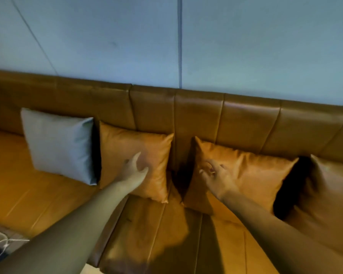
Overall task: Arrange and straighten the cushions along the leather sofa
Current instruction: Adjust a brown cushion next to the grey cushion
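Head view: leather sofa (48,204) holds four cushions; left hand (134,171) spread open on orange cushion (135,147), right hand (218,176) loosely open over tan cushion (251,171); grey cushion (57,143) centre left.

No text, label, brand, number or sign can be read anywhere: the cushions, the sofa and the wall behind it all show plain, unmarked surfaces.

The rightmost tan cushion (331,196) is cut off by the frame edge.
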